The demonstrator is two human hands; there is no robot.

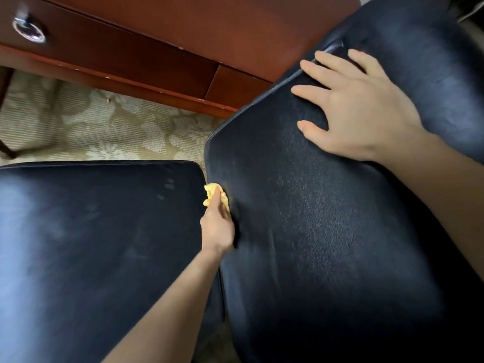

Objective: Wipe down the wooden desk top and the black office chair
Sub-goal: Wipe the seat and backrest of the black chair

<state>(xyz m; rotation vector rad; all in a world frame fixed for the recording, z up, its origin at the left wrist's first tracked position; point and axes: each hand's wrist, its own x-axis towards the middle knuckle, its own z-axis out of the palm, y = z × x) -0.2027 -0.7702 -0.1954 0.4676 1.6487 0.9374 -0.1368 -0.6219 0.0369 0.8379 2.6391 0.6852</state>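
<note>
Head cam: my left hand [217, 227] grips yellow cloth [212, 191] at chair [86, 244] gap, 8 o'clock; right hand [361, 111] flat, fingers spread at 2, prob steadying backrest [314, 231].

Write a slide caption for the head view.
Left hand holds a yellow cloth against the black office chair; right hand rests flat on it.

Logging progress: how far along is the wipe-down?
Done: nothing clearly; only the desk front shows, its top is out of view. In hand: left hand holds yellow cloth at the chair back edge; right hand lies flat on it. Left: seat shows smudges.
</note>
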